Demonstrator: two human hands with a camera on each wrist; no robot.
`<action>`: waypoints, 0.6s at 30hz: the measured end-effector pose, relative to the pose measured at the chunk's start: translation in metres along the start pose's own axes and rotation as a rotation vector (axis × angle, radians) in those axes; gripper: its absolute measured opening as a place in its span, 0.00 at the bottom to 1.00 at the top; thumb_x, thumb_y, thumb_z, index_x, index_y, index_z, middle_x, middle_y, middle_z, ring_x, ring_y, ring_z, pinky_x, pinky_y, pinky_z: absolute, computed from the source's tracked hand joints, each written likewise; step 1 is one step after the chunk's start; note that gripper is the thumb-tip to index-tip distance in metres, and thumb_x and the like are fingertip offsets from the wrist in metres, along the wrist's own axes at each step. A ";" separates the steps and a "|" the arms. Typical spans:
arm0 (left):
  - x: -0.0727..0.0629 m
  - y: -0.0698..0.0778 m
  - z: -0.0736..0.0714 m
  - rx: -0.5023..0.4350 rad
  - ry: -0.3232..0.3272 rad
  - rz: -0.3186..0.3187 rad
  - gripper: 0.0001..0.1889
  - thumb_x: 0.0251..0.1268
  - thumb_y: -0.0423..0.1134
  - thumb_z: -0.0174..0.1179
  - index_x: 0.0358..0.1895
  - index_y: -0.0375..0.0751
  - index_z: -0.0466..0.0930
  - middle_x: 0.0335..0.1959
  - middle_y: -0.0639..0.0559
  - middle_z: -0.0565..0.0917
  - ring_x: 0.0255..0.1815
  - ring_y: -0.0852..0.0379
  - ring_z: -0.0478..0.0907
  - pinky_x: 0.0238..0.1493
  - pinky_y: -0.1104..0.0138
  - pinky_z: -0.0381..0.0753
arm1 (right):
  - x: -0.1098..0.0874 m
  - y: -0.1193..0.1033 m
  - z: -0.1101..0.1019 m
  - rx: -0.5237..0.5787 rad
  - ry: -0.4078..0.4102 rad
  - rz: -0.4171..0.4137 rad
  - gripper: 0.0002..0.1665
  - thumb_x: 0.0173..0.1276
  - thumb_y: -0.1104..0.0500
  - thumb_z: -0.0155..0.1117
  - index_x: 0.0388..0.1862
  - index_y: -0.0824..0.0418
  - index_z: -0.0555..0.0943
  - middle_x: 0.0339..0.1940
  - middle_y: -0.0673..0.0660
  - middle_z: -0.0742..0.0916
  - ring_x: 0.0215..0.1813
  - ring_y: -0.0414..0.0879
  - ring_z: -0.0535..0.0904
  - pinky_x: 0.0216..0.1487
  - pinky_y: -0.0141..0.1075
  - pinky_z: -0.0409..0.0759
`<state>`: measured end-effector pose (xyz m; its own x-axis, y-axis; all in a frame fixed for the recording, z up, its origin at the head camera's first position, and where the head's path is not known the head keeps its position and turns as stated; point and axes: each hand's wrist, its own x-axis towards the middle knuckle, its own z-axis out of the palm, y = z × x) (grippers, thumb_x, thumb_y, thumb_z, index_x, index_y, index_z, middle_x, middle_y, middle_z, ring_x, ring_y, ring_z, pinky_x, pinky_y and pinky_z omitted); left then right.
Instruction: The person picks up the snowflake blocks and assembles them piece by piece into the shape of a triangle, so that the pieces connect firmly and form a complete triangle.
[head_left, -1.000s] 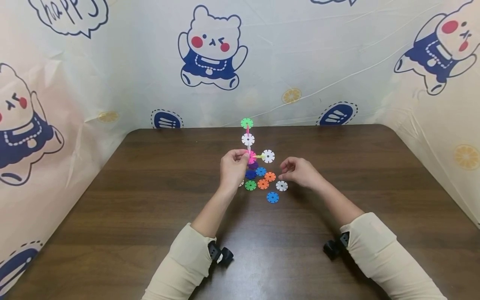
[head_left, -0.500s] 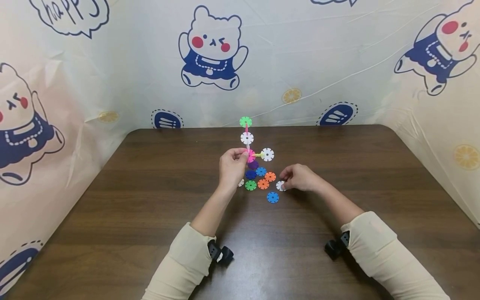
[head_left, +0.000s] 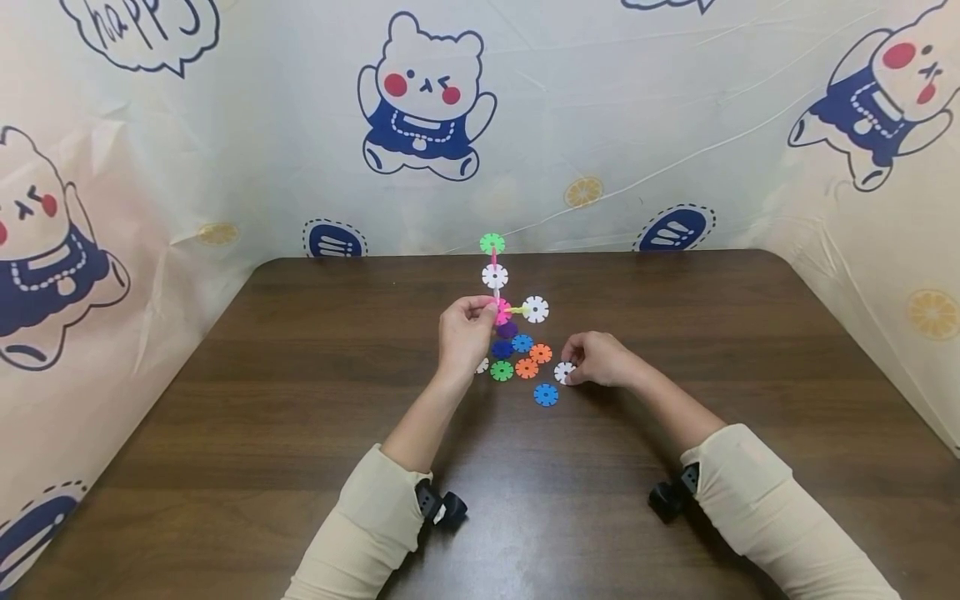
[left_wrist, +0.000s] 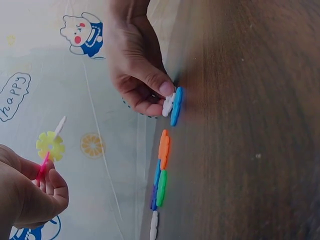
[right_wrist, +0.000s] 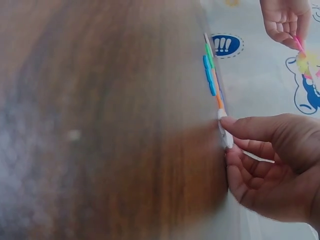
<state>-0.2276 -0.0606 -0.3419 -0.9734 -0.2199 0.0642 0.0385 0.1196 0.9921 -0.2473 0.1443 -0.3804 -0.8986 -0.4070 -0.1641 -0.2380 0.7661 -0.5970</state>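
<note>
My left hand [head_left: 468, 333] pinches the pink notched plastic disc [head_left: 504, 312] of a joined piece, held up above the table. From that pink disc a chain rises through a white disc [head_left: 494, 277] to a green disc [head_left: 492, 243]. A yellow disc [left_wrist: 50, 145], seen nearly edge-on in the head view, joins another white disc [head_left: 536, 309] on the right. My right hand [head_left: 603, 358] pinches the edge of a loose white disc [head_left: 563, 372] at table level. In the right wrist view, thumb and fingertips meet on this white disc [right_wrist: 225, 131].
Between the hands lie loose discs: a near blue one [head_left: 546, 395], orange ones [head_left: 527, 368], a green one [head_left: 502, 371], dark blue [head_left: 502, 349] and purple [head_left: 507, 331]. Another white disc [head_left: 482, 365] is partly behind the left wrist. The brown table [head_left: 300, 417] meets a printed curtain [head_left: 585, 108].
My right hand has come down and slightly nearer, and now pinches the loose white disc. The joined piece in my left hand has risen slightly.
</note>
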 end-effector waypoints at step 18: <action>-0.001 -0.004 -0.001 0.006 -0.015 -0.016 0.08 0.64 0.32 0.56 0.42 0.30 0.79 0.31 0.44 0.79 0.28 0.54 0.77 0.32 0.68 0.78 | -0.009 0.006 -0.007 0.151 0.120 -0.042 0.04 0.57 0.69 0.64 0.31 0.65 0.77 0.24 0.55 0.79 0.26 0.46 0.73 0.28 0.36 0.73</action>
<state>-0.2267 -0.0615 -0.3454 -0.9771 -0.2075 0.0463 0.0212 0.1217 0.9923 -0.2428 0.1562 -0.3774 -0.9287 -0.3680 -0.0465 -0.2269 0.6628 -0.7135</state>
